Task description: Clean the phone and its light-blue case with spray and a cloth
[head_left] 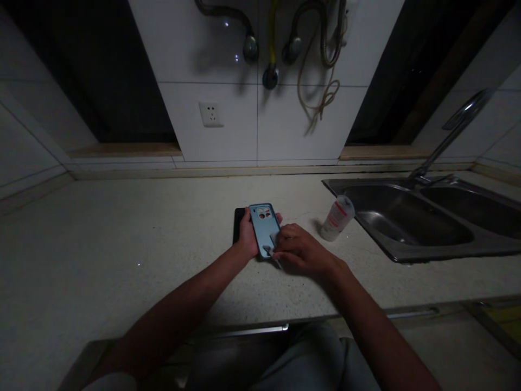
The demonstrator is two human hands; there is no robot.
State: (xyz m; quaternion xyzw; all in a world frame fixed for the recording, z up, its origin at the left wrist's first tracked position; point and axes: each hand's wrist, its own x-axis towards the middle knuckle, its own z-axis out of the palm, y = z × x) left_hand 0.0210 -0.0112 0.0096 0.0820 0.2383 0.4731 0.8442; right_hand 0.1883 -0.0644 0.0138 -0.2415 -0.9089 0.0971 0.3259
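A light-blue phone case [262, 225], with a camera cutout at its far end, rests tilted in my left hand [246, 234]. The fingers of that hand wrap round the case from its left side and underneath. Partly behind my left hand, a black flat object that looks like a phone [236, 225] lies on the counter. My right hand [296, 247] is closed over the near right corner of the case. Its fingers pinch a small pale piece that looks like a wipe [274, 239]; the dim light hides its exact kind.
A clear plastic cup [337, 217] with red print stands on the pale countertop [163, 239], right of my hands. Beyond it is a double steel sink [391, 258] with a tall faucet [456, 127]. Hoses and a wall socket [211, 114] are on the tiled wall.
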